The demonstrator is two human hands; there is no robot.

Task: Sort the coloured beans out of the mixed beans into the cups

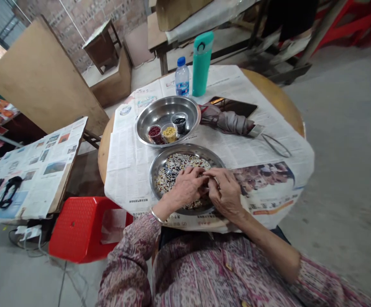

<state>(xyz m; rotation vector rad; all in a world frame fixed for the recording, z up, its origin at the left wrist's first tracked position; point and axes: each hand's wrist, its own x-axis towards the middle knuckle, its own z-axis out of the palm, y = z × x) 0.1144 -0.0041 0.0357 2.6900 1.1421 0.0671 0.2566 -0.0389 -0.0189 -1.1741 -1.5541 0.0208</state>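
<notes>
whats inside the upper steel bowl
The steel bowl holds three small cups: red beans, yellow grains and black beans. The bowl floor under the cups is hidden.

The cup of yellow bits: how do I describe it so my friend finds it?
On the round table, find the steel bowl nearest the green flask. Inside sit three small cups. Yours holds yellow grains, between the red one and the black one.

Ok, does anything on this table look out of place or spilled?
A folded grey umbrella lies on a dark tablet, close beside the steel plate of mixed grains, which seems odd among food. Nothing looks spilled from that plate, as far as I can tell.
</notes>
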